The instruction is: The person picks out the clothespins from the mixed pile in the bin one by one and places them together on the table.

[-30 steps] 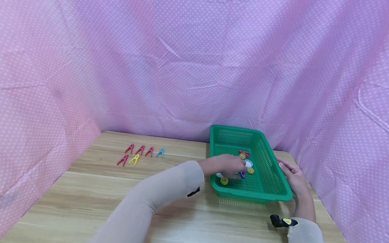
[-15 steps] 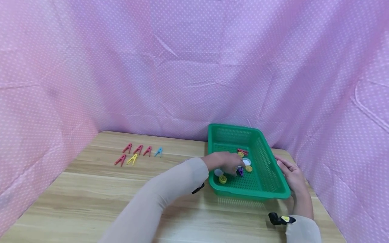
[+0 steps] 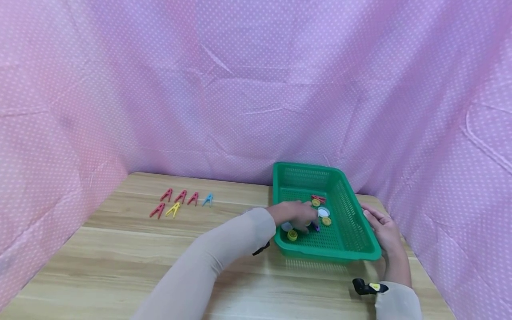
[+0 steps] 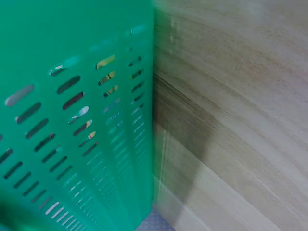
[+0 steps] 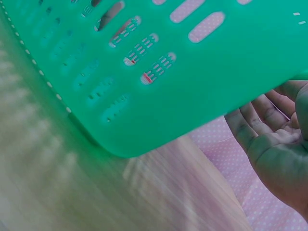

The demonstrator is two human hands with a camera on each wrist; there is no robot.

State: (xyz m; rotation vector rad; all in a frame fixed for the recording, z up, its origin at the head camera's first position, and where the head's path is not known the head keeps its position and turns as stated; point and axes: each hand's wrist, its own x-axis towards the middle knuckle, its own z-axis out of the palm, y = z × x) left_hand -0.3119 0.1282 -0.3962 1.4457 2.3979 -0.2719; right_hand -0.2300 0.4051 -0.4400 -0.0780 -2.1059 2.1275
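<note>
My left hand (image 3: 300, 215) reaches over the near left wall into a green plastic basket (image 3: 348, 257), its fingertips right at a purple clothespin (image 3: 317, 228) that they partly cover. I cannot tell whether they pinch it. Around that hand lie yellow bottle caps (image 3: 292, 235), a round white-and-silver lid (image 3: 323, 213) and a red clothespin (image 3: 318, 198). My right hand (image 3: 386, 231) grips the basket's right rim; in the right wrist view its fingers (image 5: 260, 115) go up under the rim. The left wrist view shows the slotted basket wall (image 4: 77, 144), with the left hand out of sight.
On the left of the wooden table (image 3: 120, 258), several red clothespins (image 3: 180, 196), a yellow clothespin (image 3: 173, 209) and a blue clothespin (image 3: 207, 199) lie in two rows. Pink dotted cloth (image 3: 256, 89) hangs behind and on both sides.
My left hand first drew back slightly, showing more of the purple clothespin, then its fingers came down over it. The right hand keeps its hold on the basket. The head view shifted a little.
</note>
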